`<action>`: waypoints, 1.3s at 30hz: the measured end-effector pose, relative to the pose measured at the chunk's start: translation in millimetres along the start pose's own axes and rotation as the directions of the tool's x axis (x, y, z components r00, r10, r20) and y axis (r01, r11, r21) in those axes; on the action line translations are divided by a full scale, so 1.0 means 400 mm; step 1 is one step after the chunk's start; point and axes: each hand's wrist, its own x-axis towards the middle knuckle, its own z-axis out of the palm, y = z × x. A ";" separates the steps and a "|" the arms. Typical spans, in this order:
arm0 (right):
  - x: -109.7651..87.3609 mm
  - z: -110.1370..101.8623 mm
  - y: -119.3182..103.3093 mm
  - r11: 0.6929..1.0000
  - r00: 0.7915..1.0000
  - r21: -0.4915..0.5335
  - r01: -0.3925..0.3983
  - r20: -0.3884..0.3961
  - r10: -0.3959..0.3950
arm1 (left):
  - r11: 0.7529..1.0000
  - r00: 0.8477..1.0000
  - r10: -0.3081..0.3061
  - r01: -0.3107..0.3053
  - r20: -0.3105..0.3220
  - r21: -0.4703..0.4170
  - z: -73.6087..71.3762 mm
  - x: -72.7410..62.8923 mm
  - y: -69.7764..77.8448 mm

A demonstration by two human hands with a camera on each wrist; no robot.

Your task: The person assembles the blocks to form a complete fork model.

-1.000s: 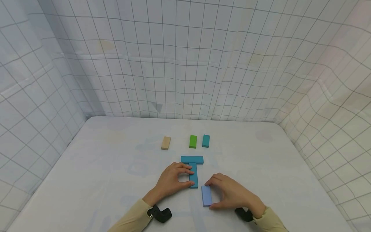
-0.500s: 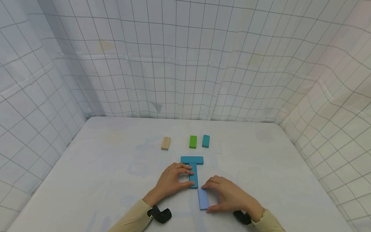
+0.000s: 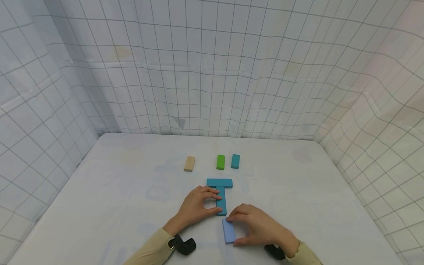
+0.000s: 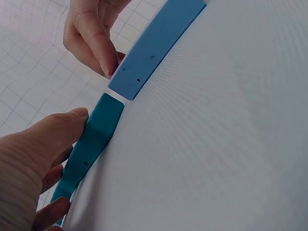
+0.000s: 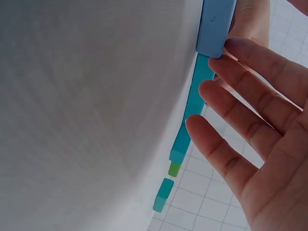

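Observation:
In the head view, a long teal block (image 3: 221, 203) lies with its far end against the middle of a crosswise teal block (image 3: 219, 182), forming a T. My left hand (image 3: 196, 201) holds the long one from its left, thumb near the close end and fingers farther up. A light blue block (image 3: 229, 232) lies just below the T's stem; my right hand (image 3: 260, 225) grips it from the right, fingertips at the far end and thumb at the near end. The left wrist view shows a narrow gap between the light blue block (image 4: 154, 53) and the teal block (image 4: 94, 134).
Farther back on the white-covered table (image 3: 132, 176) lie a beige block (image 3: 190, 163), a green block (image 3: 220, 162) and a small teal block (image 3: 235, 161). White curtains with a grid pattern (image 3: 212, 73) rise behind the table and on both sides.
My right hand has moved left and toward me with the light blue block, from beside the teal stem to below its near end. The left hand has stayed in place.

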 end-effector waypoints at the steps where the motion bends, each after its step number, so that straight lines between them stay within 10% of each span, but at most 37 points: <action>1: 0.001 0.001 -0.002 1.000 1.000 0.003 0.002 -0.001 -0.002 | 1.000 1.000 0.000 0.000 -0.001 0.001 0.000 0.000 0.000; 39: 0.013 0.011 -0.034 0.984 0.999 -0.176 -0.018 0.035 0.025 | 0.999 1.000 0.014 -0.015 0.002 0.030 0.000 0.001 -0.003</action>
